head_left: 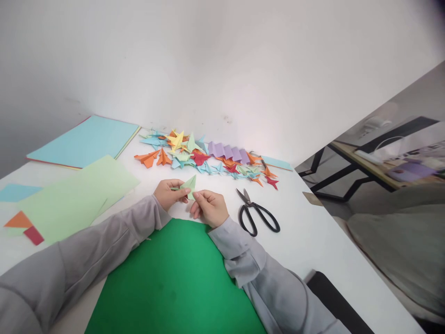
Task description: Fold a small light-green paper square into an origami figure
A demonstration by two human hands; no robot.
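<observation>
A small folded piece of light green paper point(189, 184) is held up between my two hands, over the far edge of a green sheet point(170, 273). My left hand point(169, 194) is closed on its left side, thumb pressed across the fold. With thumb and fingertips, my right hand point(211, 207) pinches its lower right edge. Beyond my hands lies a row of folded paper figures in many colours, among them a yellow one point(176, 140), a red one point(200, 158) and a purple pleated strip point(228, 152).
Black-handled scissors point(257, 211) lie partly spread to the right. Leftward are light green sheets point(79, 195), a stack topped with blue paper point(86, 139), and orange point(19, 220) and red scraps point(34, 235). A black flat object point(335, 299) sits by my right sleeve. A wall rises behind.
</observation>
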